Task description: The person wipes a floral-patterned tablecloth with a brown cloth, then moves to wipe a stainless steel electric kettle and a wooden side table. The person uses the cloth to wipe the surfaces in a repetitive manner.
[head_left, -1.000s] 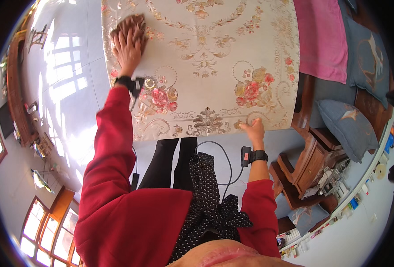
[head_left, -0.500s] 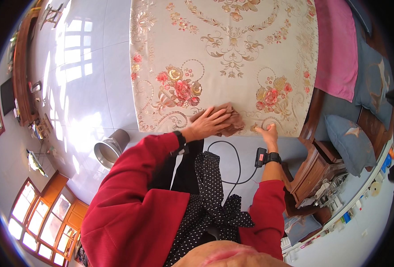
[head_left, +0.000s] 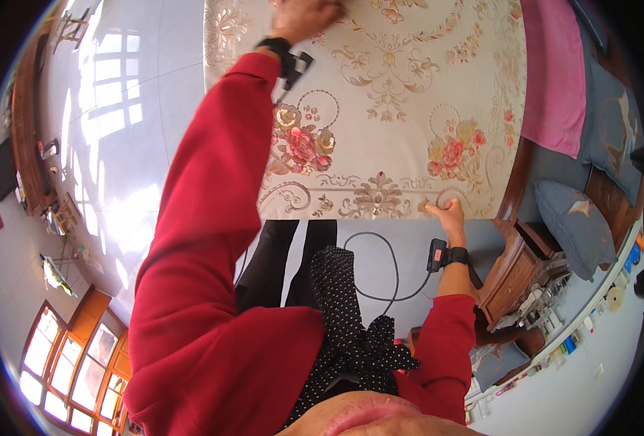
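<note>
A cream tablecloth (head_left: 380,152) with red and gold flowers covers the table. My left hand (head_left: 306,18) is stretched far over its upper left part, at the top edge of the view. Motion smears its fingers, and the brown cloth seen under it before is out of sight. At the near edge, right of the middle, my right hand (head_left: 449,216) grips the tablecloth's border, its thumb and a bent finger on top and the other fingers hidden. Each wrist wears a black strap with a small box.
A grey bin stood left of the table earlier; my left sleeve (head_left: 216,167) now hides it. A black cable (head_left: 397,272) loops below the near edge. To the right are a pink cloth (head_left: 553,80), blue-grey cushions (head_left: 573,227) and a wooden cabinet (head_left: 507,272).
My left hand has swept from the near edge far forward and left across the tablecloth, and the brown cloth has left that spot. My right hand stays at the edge.
</note>
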Action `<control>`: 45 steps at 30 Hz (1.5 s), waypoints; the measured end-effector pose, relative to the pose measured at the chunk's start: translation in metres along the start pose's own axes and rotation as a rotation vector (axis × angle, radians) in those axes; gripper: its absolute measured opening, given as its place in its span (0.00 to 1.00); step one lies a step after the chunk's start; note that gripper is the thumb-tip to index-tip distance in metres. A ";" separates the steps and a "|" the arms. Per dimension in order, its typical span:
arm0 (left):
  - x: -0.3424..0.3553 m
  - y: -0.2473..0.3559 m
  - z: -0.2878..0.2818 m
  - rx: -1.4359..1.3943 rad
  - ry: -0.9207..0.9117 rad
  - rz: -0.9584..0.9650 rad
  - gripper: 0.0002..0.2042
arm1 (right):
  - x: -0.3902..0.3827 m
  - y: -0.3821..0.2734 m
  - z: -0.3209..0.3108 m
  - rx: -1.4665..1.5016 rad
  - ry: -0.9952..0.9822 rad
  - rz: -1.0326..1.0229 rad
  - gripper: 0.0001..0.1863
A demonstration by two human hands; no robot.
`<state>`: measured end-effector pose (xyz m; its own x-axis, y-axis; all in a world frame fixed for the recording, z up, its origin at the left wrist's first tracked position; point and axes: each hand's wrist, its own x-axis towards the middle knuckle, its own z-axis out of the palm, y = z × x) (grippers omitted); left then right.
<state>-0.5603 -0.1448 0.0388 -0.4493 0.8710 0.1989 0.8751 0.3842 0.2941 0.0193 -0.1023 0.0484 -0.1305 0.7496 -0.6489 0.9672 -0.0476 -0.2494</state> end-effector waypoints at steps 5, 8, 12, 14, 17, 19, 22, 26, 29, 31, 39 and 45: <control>-0.085 -0.082 -0.013 0.196 0.240 -0.116 0.25 | 0.000 -0.002 -0.001 0.021 -0.023 -0.008 0.35; -0.164 -0.080 -0.025 0.173 0.163 -0.280 0.27 | 0.003 -0.002 0.000 0.005 -0.048 -0.045 0.37; -0.264 -0.032 -0.039 0.099 0.125 -0.512 0.28 | 0.003 -0.003 0.003 -0.071 -0.034 -0.049 0.40; -0.308 0.001 -0.042 0.129 0.101 -0.566 0.28 | 0.000 -0.004 0.005 -0.087 -0.010 -0.056 0.41; -0.358 0.056 -0.032 0.166 0.116 -0.588 0.29 | -0.007 -0.007 0.006 -0.080 0.009 -0.091 0.41; -0.380 0.093 -0.018 0.203 0.132 -0.610 0.30 | -0.010 -0.008 0.007 -0.082 0.039 -0.137 0.40; -0.395 0.146 0.005 0.238 0.091 -0.759 0.31 | -0.013 0.004 0.004 0.033 0.047 -0.250 0.34; -0.373 0.215 0.035 0.270 0.135 -0.808 0.31 | -0.026 0.062 -0.003 0.573 -0.221 -0.325 0.21; -0.345 0.290 0.061 0.278 0.095 -0.723 0.31 | -0.063 0.138 -0.001 0.814 -0.337 -0.333 0.11; -0.324 0.343 0.077 0.212 0.128 -0.563 0.31 | -0.086 0.194 0.002 0.778 -0.325 -0.201 0.11; -0.249 0.527 0.128 -0.057 -0.141 -0.035 0.30 | -0.148 0.338 -0.009 0.771 -0.285 0.305 0.12; -0.191 0.578 0.142 -0.200 -0.244 0.444 0.24 | -0.123 0.328 -0.043 0.719 -0.256 0.321 0.12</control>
<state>0.0568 -0.0453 0.0380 0.0318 0.9911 0.1289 0.9094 -0.0822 0.4078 0.3621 -0.1819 0.0773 -0.0008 0.4583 -0.8888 0.6018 -0.7096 -0.3664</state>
